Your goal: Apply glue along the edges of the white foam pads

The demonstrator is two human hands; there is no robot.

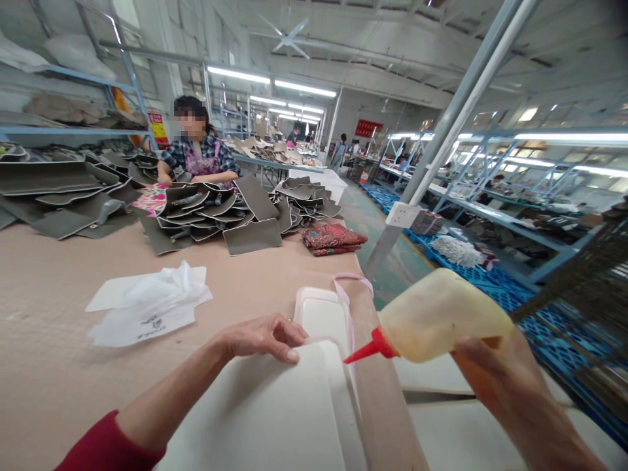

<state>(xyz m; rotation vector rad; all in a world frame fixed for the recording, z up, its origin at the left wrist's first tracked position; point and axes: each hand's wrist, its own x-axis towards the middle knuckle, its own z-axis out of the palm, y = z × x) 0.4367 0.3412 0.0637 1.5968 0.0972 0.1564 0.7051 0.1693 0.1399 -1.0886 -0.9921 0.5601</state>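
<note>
My right hand grips a soft yellowish squeeze bottle with a red nozzle. The nozzle tip points left at the far edge of a white flat panel lying on the table in front of me. My left hand rests on that panel's far edge, fingers curled and pinching the edge beside the nozzle. A second white panel lies just beyond, with a pink strap looped by it.
White plastic bags lie on the tan table to the left. Piles of grey moulded pieces and folded red patterned cloth sit farther back, where a person in a plaid shirt works. A slanted metal post and blue crates stand right.
</note>
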